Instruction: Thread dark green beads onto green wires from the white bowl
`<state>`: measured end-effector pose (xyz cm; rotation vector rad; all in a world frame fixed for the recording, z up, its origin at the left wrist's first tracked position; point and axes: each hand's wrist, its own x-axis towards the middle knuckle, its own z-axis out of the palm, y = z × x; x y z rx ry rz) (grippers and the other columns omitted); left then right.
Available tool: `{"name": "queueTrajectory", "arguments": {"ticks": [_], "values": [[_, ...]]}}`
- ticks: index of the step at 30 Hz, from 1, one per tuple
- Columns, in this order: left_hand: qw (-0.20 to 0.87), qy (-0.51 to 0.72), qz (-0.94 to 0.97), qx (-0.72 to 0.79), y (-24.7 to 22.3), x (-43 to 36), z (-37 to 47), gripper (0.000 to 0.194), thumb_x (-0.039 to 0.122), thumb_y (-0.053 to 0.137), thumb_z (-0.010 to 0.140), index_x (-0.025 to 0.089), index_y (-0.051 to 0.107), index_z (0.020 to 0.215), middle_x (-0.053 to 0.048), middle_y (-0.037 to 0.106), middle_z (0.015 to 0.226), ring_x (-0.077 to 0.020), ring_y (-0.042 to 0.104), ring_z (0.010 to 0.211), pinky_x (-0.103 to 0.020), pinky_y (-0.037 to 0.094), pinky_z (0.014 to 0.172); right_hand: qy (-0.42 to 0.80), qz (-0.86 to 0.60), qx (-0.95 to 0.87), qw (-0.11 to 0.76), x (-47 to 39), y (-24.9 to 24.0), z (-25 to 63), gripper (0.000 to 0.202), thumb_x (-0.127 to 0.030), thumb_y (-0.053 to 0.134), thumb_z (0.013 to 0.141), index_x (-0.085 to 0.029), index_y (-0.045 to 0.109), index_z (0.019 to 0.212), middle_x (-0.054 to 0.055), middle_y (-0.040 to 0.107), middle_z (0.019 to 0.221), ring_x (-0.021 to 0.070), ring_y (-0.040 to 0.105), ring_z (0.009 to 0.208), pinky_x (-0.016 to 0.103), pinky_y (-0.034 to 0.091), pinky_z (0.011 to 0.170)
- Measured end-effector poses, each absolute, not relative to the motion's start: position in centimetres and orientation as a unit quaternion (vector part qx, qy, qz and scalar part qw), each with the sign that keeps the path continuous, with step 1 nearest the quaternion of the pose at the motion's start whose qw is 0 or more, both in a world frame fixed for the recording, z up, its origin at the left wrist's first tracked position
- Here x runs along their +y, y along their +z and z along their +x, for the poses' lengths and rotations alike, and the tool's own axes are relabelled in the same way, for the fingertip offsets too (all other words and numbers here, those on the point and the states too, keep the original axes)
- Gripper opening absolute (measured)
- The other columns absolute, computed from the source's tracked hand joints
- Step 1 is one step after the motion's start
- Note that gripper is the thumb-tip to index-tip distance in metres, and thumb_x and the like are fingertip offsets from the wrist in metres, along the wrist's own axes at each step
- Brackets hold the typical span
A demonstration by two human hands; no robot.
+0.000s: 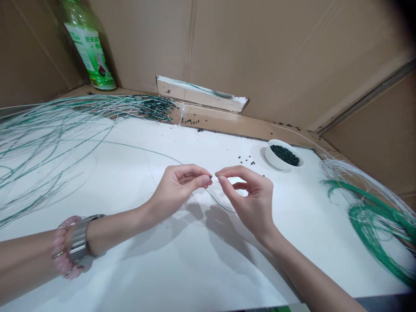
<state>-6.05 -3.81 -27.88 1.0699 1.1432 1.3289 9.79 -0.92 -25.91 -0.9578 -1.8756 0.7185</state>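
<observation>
Over the middle of the white work surface, my left hand is closed in a pinch, a tiny dark bead at its fingertips. A thin green wire comes out below these fingers and curves toward my right hand. That hand is closed too, thumb and forefinger pinched on what looks like a fine pale strand just right of the bead. The two sets of fingertips are close but apart. Whether the strand passes through the bead is too small to tell.
Beaded wire ends bunch at the back left, their green and white tails spreading left. A white bowl of dark beads stands right, loose beads beside it. Coiled green wire lies far right. A green bottle stands by the cardboard wall.
</observation>
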Motion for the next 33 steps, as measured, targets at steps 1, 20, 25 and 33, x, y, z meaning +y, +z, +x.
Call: {"name": "queueTrajectory", "arguments": {"ticks": [1,20,25,33], "values": [[0.515,0.555,0.450,0.473,-27.91,-3.80,-6.07,0.012,0.028,0.071,0.073,0.017,0.070,0.074,-0.002,0.071,0.072,-0.0144,0.065,0.071,-0.023,0.052,0.071,0.268,-0.381,-0.770,0.436,-0.87,-25.79,9.87,0.009,-0.015,0.060,0.078,-0.020,0.064,0.071,0.000,0.070,0.074,0.0125,0.064,0.068,0.021,0.050,0.050],[0.496,0.538,0.504,0.458,-28.25,-3.80,-6.26,0.010,0.028,0.068,0.077,0.018,0.069,0.076,-0.001,0.070,0.076,-0.0124,0.064,0.073,-0.021,0.050,0.070,0.182,-0.327,-0.840,0.392,-0.76,-25.55,10.03,0.013,-0.008,0.056,0.074,-0.019,0.060,0.068,-0.001,0.065,0.065,0.0089,0.057,0.055,0.020,0.049,0.045],[0.484,0.534,0.517,0.462,-28.31,-3.82,-6.33,0.008,0.026,0.067,0.078,0.019,0.069,0.075,0.001,0.070,0.077,-0.0108,0.063,0.074,-0.018,0.048,0.071,0.226,-0.327,-0.845,0.357,-0.72,-25.30,10.23,0.012,-0.012,0.055,0.080,-0.018,0.063,0.072,0.000,0.064,0.068,0.0080,0.055,0.056,0.018,0.047,0.044],[0.464,0.554,0.506,0.470,-28.35,-3.71,-6.27,0.009,0.027,0.070,0.075,0.018,0.070,0.075,0.000,0.071,0.078,-0.0126,0.065,0.075,-0.020,0.050,0.073,0.377,-0.370,-0.762,0.375,-0.27,-25.58,10.28,0.008,-0.016,0.063,0.077,-0.019,0.071,0.077,0.003,0.066,0.076,0.0116,0.061,0.066,0.020,0.050,0.047]]}}
